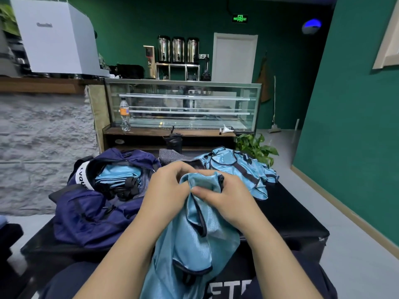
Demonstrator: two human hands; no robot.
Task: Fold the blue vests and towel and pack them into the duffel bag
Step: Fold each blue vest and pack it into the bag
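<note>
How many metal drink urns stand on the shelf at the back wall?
3. They stand in a row on the shelf beside the white door: the left urn, the middle urn and the right urn. None seems hidden.

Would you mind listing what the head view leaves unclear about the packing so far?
- How many folded vests lie in the duffel bag: its rim hides the stack.
- The towel: mostly hidden behind both hands.
- The held vest: its bottom is cut off by the lower edge.
- The left hand and right hand cover its top hem.
</note>
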